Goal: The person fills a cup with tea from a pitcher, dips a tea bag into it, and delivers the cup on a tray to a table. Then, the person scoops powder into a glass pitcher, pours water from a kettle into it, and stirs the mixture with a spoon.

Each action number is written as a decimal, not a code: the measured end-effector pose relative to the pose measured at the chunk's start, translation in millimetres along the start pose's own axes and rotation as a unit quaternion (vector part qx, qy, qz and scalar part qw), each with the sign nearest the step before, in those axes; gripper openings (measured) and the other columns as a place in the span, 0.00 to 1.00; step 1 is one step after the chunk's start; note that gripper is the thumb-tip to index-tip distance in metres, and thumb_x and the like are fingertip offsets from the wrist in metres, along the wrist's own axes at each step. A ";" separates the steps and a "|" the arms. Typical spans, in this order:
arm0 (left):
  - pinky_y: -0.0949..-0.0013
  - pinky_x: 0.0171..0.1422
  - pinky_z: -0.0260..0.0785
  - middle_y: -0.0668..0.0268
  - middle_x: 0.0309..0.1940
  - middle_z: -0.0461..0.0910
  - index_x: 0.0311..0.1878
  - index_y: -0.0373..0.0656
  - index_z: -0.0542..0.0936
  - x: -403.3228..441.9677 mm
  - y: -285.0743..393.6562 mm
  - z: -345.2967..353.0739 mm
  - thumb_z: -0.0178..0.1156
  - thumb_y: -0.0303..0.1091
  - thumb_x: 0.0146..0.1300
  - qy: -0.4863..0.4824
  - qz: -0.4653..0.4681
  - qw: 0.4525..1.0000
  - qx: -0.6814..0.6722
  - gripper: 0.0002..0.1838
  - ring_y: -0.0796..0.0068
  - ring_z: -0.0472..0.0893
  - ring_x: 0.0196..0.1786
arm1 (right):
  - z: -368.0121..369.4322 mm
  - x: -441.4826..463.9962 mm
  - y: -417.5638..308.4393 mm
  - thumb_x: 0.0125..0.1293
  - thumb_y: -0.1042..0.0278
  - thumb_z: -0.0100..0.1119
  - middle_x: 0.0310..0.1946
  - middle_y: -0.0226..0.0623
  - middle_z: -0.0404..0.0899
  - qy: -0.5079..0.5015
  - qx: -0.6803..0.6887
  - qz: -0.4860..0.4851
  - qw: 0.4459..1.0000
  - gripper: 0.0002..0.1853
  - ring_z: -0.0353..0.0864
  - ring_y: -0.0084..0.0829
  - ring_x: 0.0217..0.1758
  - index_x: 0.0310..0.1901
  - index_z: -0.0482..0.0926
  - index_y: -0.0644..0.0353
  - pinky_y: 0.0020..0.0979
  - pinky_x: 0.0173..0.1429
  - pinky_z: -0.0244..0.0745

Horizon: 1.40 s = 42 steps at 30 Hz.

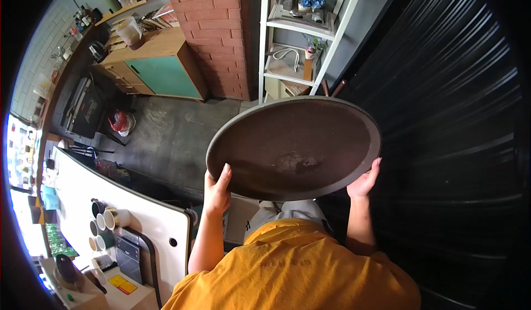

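Observation:
A large dark brown tray point(249, 144) with a raised greyish rim is held out in front of my body, looking oval from here. Its inner face shows, with a pale worn patch near the middle. My left hand point(218, 187) grips the near left edge, thumb over the rim and fingers hidden underneath. On the right edge, my right hand point(365, 182) holds the rim with the thumb up along its outside; the other fingers are mostly behind the tray.
To my left stands a white table point(160, 221) with several mugs point(116, 218) and a black scale-like device point(129, 256). Ahead are a wooden cabinet point(166, 72), a brick pillar point(207, 33) and a white shelf point(263, 44). Dark glossy sheeting point(442, 144) hangs at right.

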State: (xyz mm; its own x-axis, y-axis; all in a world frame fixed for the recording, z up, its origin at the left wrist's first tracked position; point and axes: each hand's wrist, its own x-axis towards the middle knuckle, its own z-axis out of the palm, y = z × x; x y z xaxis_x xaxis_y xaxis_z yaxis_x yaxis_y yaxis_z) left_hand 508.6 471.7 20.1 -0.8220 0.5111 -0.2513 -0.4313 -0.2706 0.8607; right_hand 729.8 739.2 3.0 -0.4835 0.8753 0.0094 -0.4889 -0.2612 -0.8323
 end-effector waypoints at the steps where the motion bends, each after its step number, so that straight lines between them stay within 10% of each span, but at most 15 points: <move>1: 0.72 0.55 0.69 0.65 0.50 0.79 0.58 0.37 0.73 13.3 -0.1 0.5 0.61 0.36 0.68 -0.001 0.002 1.000 0.003 0.19 0.78 0.77 0.51 | 5.2 8.8 4.3 0.72 0.37 0.41 0.66 0.34 0.67 -0.003 0.015 0.005 1.000 0.34 0.63 0.36 0.70 0.67 0.66 0.57 0.41 0.73 0.56; 21: 0.69 0.54 0.73 0.62 0.48 0.81 0.54 0.36 0.76 128.9 72.3 -16.4 0.61 0.37 0.68 0.228 0.153 0.959 -0.076 0.16 0.73 0.81 0.49 | 186.0 257.3 138.9 0.71 0.36 0.42 0.71 0.37 0.61 -0.226 0.042 0.222 0.948 0.38 0.60 0.38 0.73 0.71 0.59 0.58 0.41 0.75 0.54; 24: 0.59 0.65 0.70 0.58 0.59 0.74 0.64 0.41 0.67 139.7 69.0 -39.4 0.57 0.35 0.71 0.220 0.157 0.958 -0.093 0.22 0.63 0.76 0.60 | 229.2 275.2 160.3 0.71 0.36 0.42 0.70 0.37 0.62 -0.272 0.031 0.234 0.933 0.38 0.61 0.39 0.73 0.71 0.60 0.58 0.41 0.74 0.54; 42: 0.68 0.59 0.69 0.64 0.52 0.77 0.60 0.39 0.72 284.6 217.3 -279.8 0.61 0.36 0.68 0.364 0.218 0.895 -0.135 0.21 0.73 0.76 0.54 | 538.0 281.3 393.8 0.74 0.40 0.40 0.69 0.37 0.65 -0.334 0.008 0.285 0.898 0.35 0.64 0.38 0.71 0.70 0.61 0.60 0.39 0.74 0.55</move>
State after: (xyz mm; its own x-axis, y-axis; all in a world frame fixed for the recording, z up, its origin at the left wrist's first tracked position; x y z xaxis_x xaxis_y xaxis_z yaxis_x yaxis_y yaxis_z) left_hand 76.9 330.1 11.7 -0.9162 -0.3320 -0.2246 -0.0043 -0.5523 0.8336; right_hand 10.6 663.5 -24.0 -0.9838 0.1597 -0.0814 -0.0313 -0.6002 -0.7992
